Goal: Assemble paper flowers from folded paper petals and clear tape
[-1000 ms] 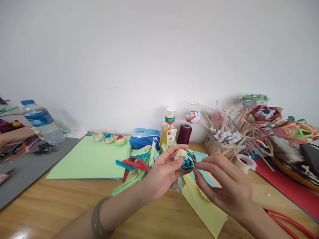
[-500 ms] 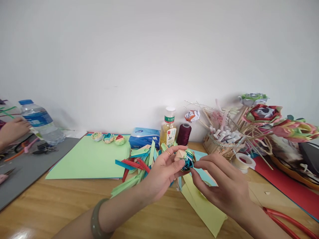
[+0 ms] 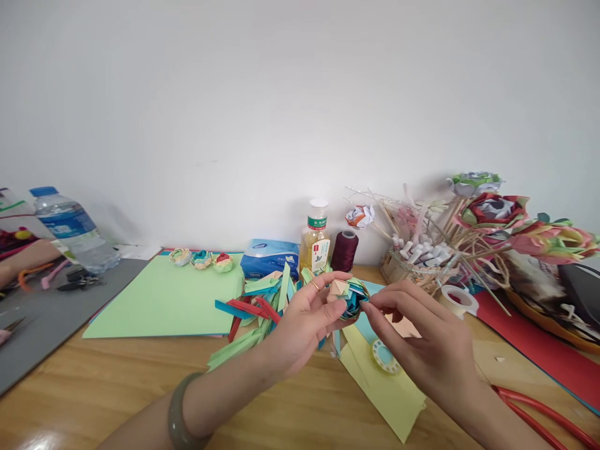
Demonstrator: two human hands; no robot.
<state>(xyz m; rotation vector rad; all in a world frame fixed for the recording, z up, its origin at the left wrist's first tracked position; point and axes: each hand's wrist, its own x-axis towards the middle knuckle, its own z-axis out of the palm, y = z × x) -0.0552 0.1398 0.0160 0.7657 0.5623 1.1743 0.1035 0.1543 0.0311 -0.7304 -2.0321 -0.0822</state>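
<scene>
A folded paper flower (image 3: 352, 296) in blue, green and peach is held up over the table, between my two hands. My left hand (image 3: 312, 319) wraps round its left side, the thumb pressed on the front. At the flower's right edge, the thumb and forefinger of my right hand (image 3: 417, 331) pinch together on its rim. Behind and left of my left hand lies a heap of folded paper strips (image 3: 246, 340) in green, blue and red. Beneath my right hand are yellow paper (image 3: 379, 400) and a round, white-rimmed tape roll (image 3: 385, 357).
Three small paper flowers (image 3: 201, 259) sit on green sheets (image 3: 159, 306). A tissue pack (image 3: 270, 257), a drink bottle (image 3: 315, 240) and a thread spool (image 3: 345, 251) stand by the wall. Red-handled pliers or scissors (image 3: 539, 409) lie at right. Another person's arm (image 3: 28, 261) is at far left.
My right hand has shifted slightly along the flower's rim, uncovering the round tape roll below. The other person's hand has moved down at the far left.
</scene>
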